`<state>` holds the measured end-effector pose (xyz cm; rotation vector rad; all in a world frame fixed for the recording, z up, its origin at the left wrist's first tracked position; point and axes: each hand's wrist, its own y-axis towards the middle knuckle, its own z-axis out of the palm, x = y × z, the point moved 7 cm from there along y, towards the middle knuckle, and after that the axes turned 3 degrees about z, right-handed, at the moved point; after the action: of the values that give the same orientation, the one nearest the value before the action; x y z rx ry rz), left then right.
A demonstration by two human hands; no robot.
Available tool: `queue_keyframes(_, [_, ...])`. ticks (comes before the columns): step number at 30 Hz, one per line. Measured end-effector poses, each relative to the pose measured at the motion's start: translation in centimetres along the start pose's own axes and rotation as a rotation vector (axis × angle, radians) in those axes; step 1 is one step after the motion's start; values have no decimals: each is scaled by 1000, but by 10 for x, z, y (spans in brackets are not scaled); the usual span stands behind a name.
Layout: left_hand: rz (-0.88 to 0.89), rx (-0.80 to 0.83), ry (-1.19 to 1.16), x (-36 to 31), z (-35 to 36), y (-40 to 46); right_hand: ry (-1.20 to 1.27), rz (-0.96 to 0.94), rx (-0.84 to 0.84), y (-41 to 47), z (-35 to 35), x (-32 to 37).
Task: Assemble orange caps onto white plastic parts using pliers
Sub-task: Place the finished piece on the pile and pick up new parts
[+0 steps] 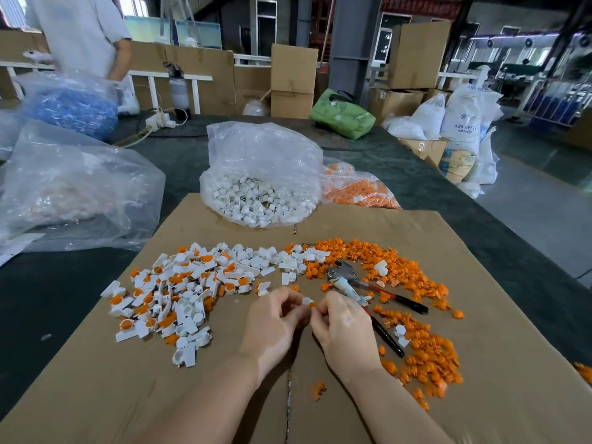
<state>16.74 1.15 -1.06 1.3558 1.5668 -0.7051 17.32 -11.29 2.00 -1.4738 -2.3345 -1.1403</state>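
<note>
Together, white part (307, 301) in left hand (272, 325) pinch, orange cap (312, 305) in right hand (344, 328) pinch, touching.

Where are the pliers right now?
In the head view, the pliers lie untouched on the cardboard sheet, right of centre, just beyond the right hand, among the loose orange caps.

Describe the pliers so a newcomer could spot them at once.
Start at the brown cardboard sheet covering the near table. On its right side, amid the loose orange caps, the pliers lie just beyond the right hand. They are the only metal tool there, with a grey head and red-and-black handles.
</note>
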Motion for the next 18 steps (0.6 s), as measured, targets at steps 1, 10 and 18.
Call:
queue_keyframes(1, [-1,-6,2,1,0,0,12,5,9,1,1,-2])
queue_keyframes(10, [-80,-16,-182,6,-3,4,160,13,27,0,-2,-6])
queue_keyframes(18, [-74,5,-173,5,-1,3,164,-38,55,1,-5,0])
